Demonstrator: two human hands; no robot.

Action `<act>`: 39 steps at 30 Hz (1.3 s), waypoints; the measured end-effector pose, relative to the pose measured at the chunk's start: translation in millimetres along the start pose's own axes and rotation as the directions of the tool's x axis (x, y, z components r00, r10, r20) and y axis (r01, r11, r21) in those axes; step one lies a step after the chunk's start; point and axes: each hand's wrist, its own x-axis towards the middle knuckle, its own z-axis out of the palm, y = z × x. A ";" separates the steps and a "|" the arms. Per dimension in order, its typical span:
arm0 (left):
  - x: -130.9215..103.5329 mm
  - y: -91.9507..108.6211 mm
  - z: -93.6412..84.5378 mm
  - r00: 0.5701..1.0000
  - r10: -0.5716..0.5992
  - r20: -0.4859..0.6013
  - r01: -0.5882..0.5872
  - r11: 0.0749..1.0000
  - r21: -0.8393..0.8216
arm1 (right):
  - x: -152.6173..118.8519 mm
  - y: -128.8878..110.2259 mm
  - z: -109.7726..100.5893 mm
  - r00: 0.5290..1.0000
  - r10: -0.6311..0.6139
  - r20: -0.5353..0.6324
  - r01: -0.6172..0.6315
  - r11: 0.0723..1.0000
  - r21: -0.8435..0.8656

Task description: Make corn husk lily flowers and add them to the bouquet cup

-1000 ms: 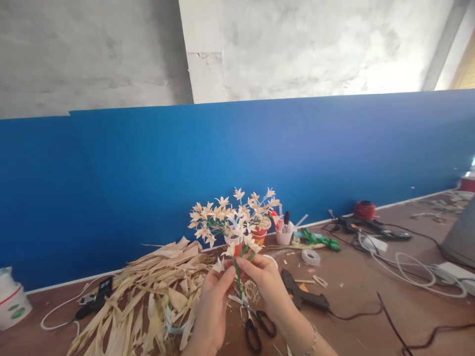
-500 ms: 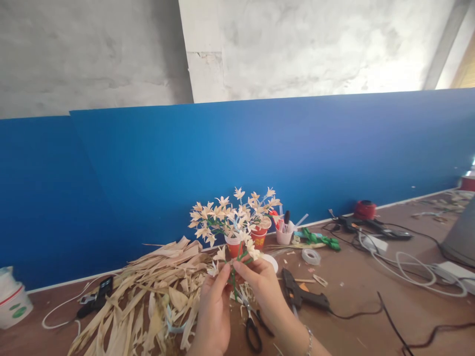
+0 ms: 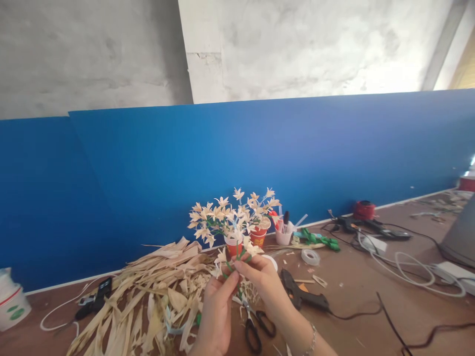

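Between my two hands is a small sprig of cream artificial flowers on a green-wrapped stem. My right hand pinches the stem just under the blossoms, thumb against fingers. Slightly lower and to the left, my left hand closes thumb and finger on the lower part of the same sprig. A bit of green shows beside the left hand's edge; its kind is unclear. Scissors with black handles lie on the table below the hands. Behind them, more cream flowers stand in red-and-white paper cups.
Dried husk strips are heaped at left, near a black device and a white tub. To the right lie a black glue gun, clear tape, green twists and cables. A blue partition runs behind.
My left thumb has shifted a little down and right along the stem, and the sprig has tilted. A green bit now shows left of my left hand.
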 end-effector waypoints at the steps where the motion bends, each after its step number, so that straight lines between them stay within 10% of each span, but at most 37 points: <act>1: -0.5 0.4 1.1 1.000 0.006 -0.015 -0.006 1.000 0.005 | 0.2 -0.1 -0.7 1.000 -0.004 0.004 0.004 1.000 0.010; 24: -3.2 1.7 9.0 1.000 0.005 -0.013 -0.005 1.000 -0.015 | 2.7 -0.8 -5.3 0.998 0.013 0.063 -0.018 0.997 0.074; 39: -6.3 -1.3 7.5 0.995 -0.058 -0.086 0.050 0.994 -0.098 | -13.8 30.3 7.3 0.939 -0.325 -0.108 0.318 0.945 -0.078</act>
